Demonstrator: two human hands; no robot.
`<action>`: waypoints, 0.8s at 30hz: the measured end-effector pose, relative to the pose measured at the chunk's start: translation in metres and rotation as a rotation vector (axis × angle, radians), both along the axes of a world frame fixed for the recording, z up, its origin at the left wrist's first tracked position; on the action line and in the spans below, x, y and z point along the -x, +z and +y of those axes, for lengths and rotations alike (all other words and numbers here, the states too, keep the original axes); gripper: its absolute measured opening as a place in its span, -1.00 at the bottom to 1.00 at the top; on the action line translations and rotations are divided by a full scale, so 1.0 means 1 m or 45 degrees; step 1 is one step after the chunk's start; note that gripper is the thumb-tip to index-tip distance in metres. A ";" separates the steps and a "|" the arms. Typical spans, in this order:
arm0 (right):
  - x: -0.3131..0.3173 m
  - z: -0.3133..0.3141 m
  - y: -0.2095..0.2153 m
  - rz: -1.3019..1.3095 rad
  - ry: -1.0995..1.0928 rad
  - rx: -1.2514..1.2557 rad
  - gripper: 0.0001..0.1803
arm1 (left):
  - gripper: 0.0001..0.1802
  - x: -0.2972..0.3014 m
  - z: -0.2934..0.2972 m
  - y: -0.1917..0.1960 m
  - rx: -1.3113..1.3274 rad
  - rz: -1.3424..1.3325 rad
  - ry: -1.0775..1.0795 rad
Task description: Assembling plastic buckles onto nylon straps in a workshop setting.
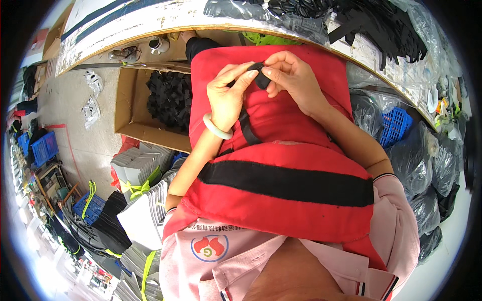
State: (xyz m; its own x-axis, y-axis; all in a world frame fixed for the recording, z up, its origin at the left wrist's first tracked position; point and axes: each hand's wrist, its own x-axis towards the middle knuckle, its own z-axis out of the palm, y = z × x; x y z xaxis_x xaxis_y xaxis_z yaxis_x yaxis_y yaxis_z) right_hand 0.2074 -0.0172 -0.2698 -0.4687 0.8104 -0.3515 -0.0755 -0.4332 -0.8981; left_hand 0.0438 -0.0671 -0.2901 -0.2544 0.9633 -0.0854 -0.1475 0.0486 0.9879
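Above the red apron (273,113) on my lap, both hands hold a small piece of black strap (261,79). My left hand (226,93), with a pale bangle at the wrist, pinches it between thumb and fingers. From the other side my right hand (296,83) grips it, thumb against the strap and fingers curled behind. The strap looks folded or looped; its far side is hidden by my fingers. A black strip (248,128) lies on the apron below my left hand.
An open cardboard box (125,103) beside my lap contains many short black strap pieces (168,98). Black straps (381,32) hang over the edge of the worktable (150,22). Stacked grey sheets (143,223) stand at left; filled plastic bags (411,155) and a blue basket (395,126) at right.
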 end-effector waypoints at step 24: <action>-0.008 0.020 -0.007 -0.076 0.183 -0.185 -0.88 | -0.79 0.013 -0.021 0.017 -0.149 0.122 -0.365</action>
State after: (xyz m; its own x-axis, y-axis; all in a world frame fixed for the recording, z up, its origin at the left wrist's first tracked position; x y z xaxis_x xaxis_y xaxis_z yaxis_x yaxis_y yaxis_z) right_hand 0.2154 0.0027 -0.2769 -0.5649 0.7810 -0.2663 0.0327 -0.3012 -0.9530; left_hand 0.0304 -0.0878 -0.2735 0.0275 0.9988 0.0415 -0.0505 -0.0401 0.9979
